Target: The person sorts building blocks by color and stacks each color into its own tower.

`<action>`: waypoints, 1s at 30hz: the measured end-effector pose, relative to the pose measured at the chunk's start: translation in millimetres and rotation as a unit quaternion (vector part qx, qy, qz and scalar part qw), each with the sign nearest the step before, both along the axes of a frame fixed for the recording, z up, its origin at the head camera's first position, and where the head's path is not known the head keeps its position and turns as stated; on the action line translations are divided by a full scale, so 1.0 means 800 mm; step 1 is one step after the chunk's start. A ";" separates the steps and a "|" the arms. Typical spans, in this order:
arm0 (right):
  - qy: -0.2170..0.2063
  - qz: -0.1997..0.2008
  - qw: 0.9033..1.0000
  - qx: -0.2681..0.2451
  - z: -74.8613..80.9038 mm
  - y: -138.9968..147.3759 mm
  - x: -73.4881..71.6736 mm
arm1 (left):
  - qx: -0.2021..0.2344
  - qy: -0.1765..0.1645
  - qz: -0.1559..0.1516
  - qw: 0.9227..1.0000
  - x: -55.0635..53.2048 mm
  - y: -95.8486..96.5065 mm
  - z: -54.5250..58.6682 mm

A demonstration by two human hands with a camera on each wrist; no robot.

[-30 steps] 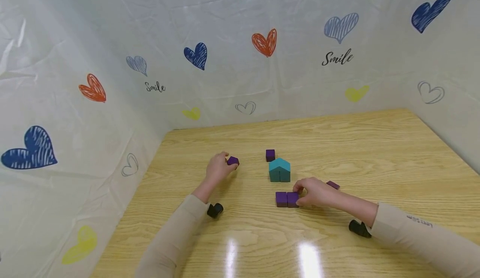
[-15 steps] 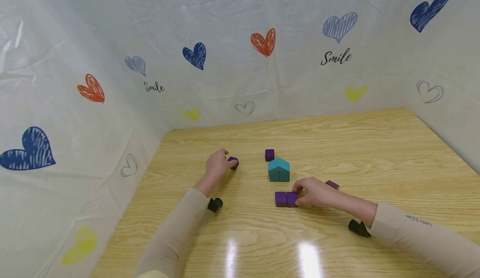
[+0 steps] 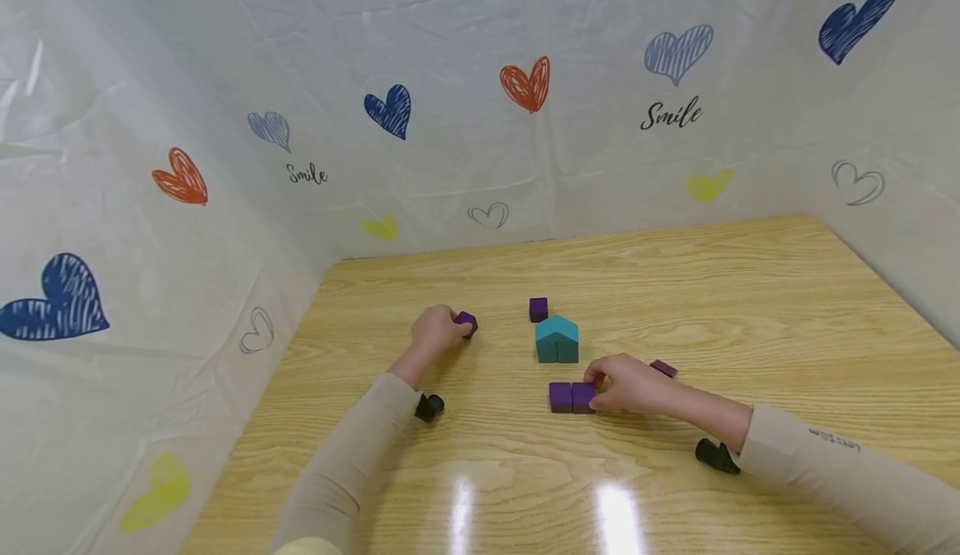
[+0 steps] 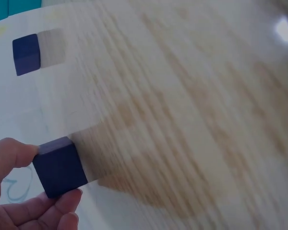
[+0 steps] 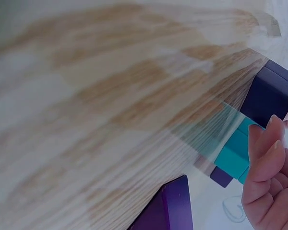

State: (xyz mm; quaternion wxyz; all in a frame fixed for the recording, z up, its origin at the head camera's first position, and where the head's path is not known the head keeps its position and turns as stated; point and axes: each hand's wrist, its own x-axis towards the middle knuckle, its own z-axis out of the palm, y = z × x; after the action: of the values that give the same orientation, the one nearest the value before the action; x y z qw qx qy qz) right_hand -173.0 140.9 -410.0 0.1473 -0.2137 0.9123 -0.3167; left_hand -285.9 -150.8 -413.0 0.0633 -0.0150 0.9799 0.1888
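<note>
While our left hand (image 3: 435,331) pinches a purple cube (image 3: 467,327) to the left of the house-shaped teal blocks (image 3: 557,332), our right hand (image 3: 632,383) grips the end cube (image 5: 266,96) of a touching purple pair just on the near side of those blocks. On the desk (image 3: 720,297), we see a rear cube (image 3: 538,311) just beyond the teal blocks and a flat purple piece (image 3: 664,368) to their right.

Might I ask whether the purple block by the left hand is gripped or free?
Gripped: the left hand pinches that purple block between thumb and fingers.
</note>
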 end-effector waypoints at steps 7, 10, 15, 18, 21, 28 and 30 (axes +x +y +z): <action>0.004 0.003 1.000 -0.004 -0.001 0.000 0.000 | -0.016 0.013 -0.018 1.000 0.003 0.003 -0.005; -0.001 0.002 1.000 -0.008 0.000 0.000 0.001 | -0.017 0.022 -0.026 0.999 0.005 0.005 -0.005; -0.010 0.001 1.000 -0.012 -0.001 0.001 0.001 | -0.003 0.026 -0.033 0.999 0.008 0.004 -0.006; -0.013 0.001 1.000 -0.014 -0.002 0.001 0.000 | 0.007 0.027 -0.041 0.999 0.012 0.004 -0.006; -0.011 0.002 1.000 -0.015 -0.001 0.002 -0.001 | 0.017 0.032 -0.055 0.998 0.017 0.005 -0.004; -0.011 0.006 1.000 -0.016 -0.001 0.003 -0.003 | -0.004 0.045 -0.101 0.994 0.039 0.014 0.013; -0.009 0.006 1.000 -0.017 -0.002 0.003 -0.003 | -0.019 0.055 -0.121 0.991 0.050 0.019 0.021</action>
State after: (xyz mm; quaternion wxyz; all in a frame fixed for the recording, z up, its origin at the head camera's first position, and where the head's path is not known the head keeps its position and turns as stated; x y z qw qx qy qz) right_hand -175.5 143.2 -411.5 0.1542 -0.2184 0.9043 -0.3329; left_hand -245.9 -135.2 -396.5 0.0318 0.1132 0.9799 0.1614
